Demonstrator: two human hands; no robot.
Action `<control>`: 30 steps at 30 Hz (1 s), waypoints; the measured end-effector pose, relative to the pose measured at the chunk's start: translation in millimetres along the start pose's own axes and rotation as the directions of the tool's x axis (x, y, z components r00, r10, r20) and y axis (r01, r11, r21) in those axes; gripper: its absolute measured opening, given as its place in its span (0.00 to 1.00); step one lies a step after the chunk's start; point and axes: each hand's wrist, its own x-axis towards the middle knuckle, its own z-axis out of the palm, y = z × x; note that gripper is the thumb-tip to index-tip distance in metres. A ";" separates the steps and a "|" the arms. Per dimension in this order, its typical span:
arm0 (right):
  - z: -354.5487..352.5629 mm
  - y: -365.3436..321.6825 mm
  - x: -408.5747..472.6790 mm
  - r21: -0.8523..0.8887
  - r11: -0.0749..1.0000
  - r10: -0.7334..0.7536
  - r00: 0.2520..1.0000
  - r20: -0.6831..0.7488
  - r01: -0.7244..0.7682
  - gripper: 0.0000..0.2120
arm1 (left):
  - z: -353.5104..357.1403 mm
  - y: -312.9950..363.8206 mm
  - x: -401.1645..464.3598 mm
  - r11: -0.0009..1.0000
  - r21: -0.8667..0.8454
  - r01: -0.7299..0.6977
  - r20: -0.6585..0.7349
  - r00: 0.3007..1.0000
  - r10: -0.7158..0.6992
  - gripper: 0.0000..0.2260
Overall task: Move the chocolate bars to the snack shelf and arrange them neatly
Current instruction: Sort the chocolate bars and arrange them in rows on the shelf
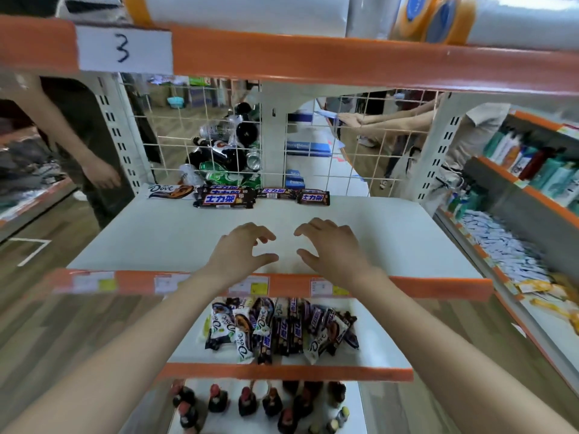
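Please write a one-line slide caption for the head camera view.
Both empty hands, left and right, hover over the white shelf; few chocolate bars at back, a pile below.

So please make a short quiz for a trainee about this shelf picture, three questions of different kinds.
1. True or false: both hands hold a bar.
2. Where is the jumbled pile of bars? A) lower shelf B) top shelf C) floor
3. Fill in: the row of bars on the middle shelf lies along its ___ edge.

Key:
1. False; left hand and right hand are empty.
2. A; pile is on the lower shelf.
3. Back; row, middle shelf.
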 end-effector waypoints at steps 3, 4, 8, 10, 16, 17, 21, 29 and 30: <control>-3.8 -16.4 -23.4 -0.001 0.999 0.036 0.999 0.017 -0.036 0.17 | -2.9 8.7 -24.9 1.000 0.002 0.012 0.039 0.999 -0.012 0.16; -3.8 -21.9 -32.0 0.004 0.999 0.045 0.999 0.007 -0.045 0.17 | -3.2 11.5 -33.9 1.000 -0.003 0.009 0.048 0.999 -0.009 0.16; -1.4 -45.1 -64.3 0.025 0.997 0.068 0.997 -0.027 -0.068 0.17 | -2.6 17.2 -71.5 1.000 -0.018 -0.021 0.034 0.999 0.022 0.15; 1.4 -55.6 -78.7 0.033 0.998 0.062 0.998 -0.030 -0.061 0.17 | -2.1 17.0 -88.6 0.999 -0.031 -0.026 0.020 0.999 0.027 0.16; 12.5 -72.6 -113.3 0.072 0.996 0.058 0.998 0.013 -0.059 0.18 | 3.4 14.0 -124.1 0.999 -0.028 -0.029 0.038 0.999 0.030 0.15; 15.6 -74.2 -118.2 0.072 0.995 0.064 0.998 0.020 -0.065 0.17 | 6.0 12.1 -127.9 0.999 -0.029 -0.020 0.049 0.999 0.022 0.15; 31.8 -75.3 -138.5 0.078 0.993 0.087 0.993 0.078 -0.093 0.17 | 21.9 5.0 -139.6 0.998 -0.047 0.030 0.109 0.994 -0.024 0.16; 75.9 -60.6 -161.4 0.128 0.978 0.142 0.975 0.171 -0.164 0.16 | 67.5 -8.1 -148.9 0.995 -0.059 0.078 0.205 0.977 -0.064 0.15; 81.3 -58.6 -161.6 0.136 0.976 0.143 0.973 0.180 -0.169 0.16 | 73.0 -10.9 -148.3 0.995 -0.054 0.086 0.216 0.974 -0.072 0.15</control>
